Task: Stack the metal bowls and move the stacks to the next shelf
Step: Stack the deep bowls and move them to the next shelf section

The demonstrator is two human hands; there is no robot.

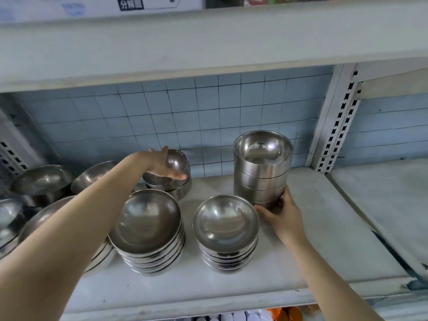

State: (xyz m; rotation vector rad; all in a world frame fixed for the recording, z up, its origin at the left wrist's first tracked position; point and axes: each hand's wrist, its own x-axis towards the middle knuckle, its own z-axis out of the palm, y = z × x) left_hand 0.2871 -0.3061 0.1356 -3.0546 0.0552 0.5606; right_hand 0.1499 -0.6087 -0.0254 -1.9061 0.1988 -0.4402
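Stack (pixel 262 172) gripped low by right hand (pixel 281 212); left hand (pixel 159 165) holds tilted bowl (pixel 177 161).

bowls (pixel 261 167) noted as shiny silver-grey. shelf (pixel 324 228) seen off-white, smudged. back wall (pixel 185 112) tiled pale blue, gridded with dark lines. upright (pixel 335 126) painted white, punched with black slots.

On the shelf (pixel 312 228), the left stack (pixel 148 230) and middle stack (pixel 225 232) stand side by side near the front edge. Behind the middle stack, further right, is the tall stack (pixel 261 172). Behind the left stack, a low stack (pixel 178 191) carries a tilted bowl (pixel 177 162). Loose bowls (pixel 41 181) crowd the left edge, and the next shelf (pixel 382 205) adjoins on the right.
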